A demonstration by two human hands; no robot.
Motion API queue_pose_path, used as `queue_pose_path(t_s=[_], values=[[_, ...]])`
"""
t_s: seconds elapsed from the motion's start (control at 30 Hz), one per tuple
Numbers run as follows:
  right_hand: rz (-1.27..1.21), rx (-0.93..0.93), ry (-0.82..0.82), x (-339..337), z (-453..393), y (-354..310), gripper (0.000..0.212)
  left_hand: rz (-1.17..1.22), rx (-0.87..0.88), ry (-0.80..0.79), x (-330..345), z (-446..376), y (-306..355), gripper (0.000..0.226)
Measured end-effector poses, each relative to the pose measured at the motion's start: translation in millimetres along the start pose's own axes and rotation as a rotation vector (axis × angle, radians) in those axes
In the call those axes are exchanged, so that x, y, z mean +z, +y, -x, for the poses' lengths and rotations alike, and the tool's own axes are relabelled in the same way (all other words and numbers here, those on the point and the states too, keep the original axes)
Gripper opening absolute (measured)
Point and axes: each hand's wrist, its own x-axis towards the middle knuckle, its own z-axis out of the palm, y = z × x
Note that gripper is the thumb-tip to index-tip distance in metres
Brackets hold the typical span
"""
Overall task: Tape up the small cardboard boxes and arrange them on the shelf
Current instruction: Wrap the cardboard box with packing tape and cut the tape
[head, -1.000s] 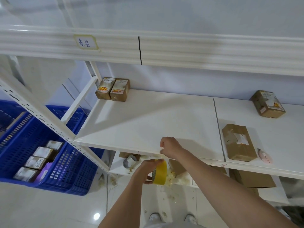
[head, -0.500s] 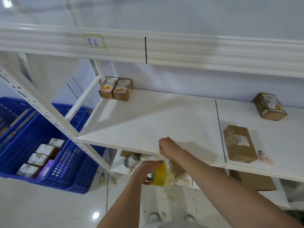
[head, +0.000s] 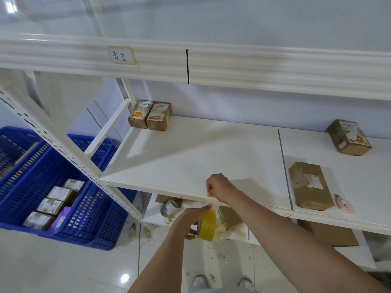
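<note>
While our left hand (head: 190, 220) is gripping the tape roll (head: 207, 225), our right hand (head: 219, 185) is pinching, fingers curled, at the shelf (head: 190, 157) front edge; open board is lying toward 12 o'clock.

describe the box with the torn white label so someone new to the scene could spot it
Start at the white middle shelf and go right past the dark seam between its panels. The box with the torn label lies flat near the front edge, a pink cutter beside it. Unlike the box at the back wall, with its intact printed label, it shows a ripped white patch.
</note>
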Motion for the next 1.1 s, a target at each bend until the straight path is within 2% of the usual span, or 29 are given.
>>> queue_pose_path(t_s=[0.43,0.6,0.77,0.9,1.0,1.1], values=[[0.014,0.022,-0.022,0.3,-12.9,-1.0,0.005,-0.043,-0.019,-0.020,-8.0,-15.4,6.3,0.103],[0.035,0.084,0.014,-4.7,-14.6,0.6,0.025,-0.024,0.031,-0.087,-11.7,-15.7,5.0,0.099],[-0.012,0.111,0.063,-7.1,-19.4,9.2,0.029,0.020,0.143,-0.121,-10.6,-17.4,2.7,0.092],[-0.209,0.110,0.198,-6.8,-16.1,23.0,0.015,0.029,0.220,-0.127,-9.3,-21.0,1.5,0.084],[-0.353,0.148,0.304,-12.8,-1.2,37.5,0.015,0.003,0.247,-0.130,-9.2,-21.3,2.0,0.085],[-0.488,0.245,0.253,-11.0,22.6,58.0,0.012,-0.009,0.270,-0.124,-8.9,-21.2,1.6,0.085]])
